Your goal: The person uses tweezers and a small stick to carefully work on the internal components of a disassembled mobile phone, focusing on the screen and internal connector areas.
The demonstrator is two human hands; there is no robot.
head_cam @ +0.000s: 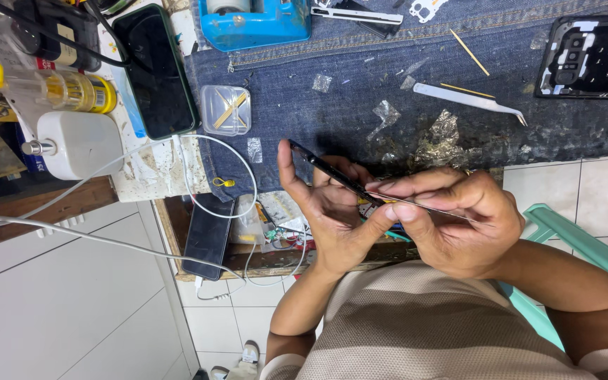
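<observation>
Denim mat (pixel 360 91) frayed along its near edge, my left hand (pixel 325 211) gripping a thin black phone (pixel 332 172) edge-on above it, my right hand (pixel 452 218) pinching a slim metal blade (pixel 431 205) against its rim, steel tweezers (pixel 469 100) well clear.

Glossy black phone (pixel 332 172), rough denim mat (pixel 360 91), seemingly metal tweezers (pixel 469 102), clear plastic box (pixel 226 110)

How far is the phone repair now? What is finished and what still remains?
Done, it seems: one phone back lies opened on the denim mat, with foil scraps around. In hand: the left hand holds a dark phone edge-up, and the right hand presses a thin tool along its edge. Left: this phone looks not yet opened; the tweezers lie unused.
</observation>
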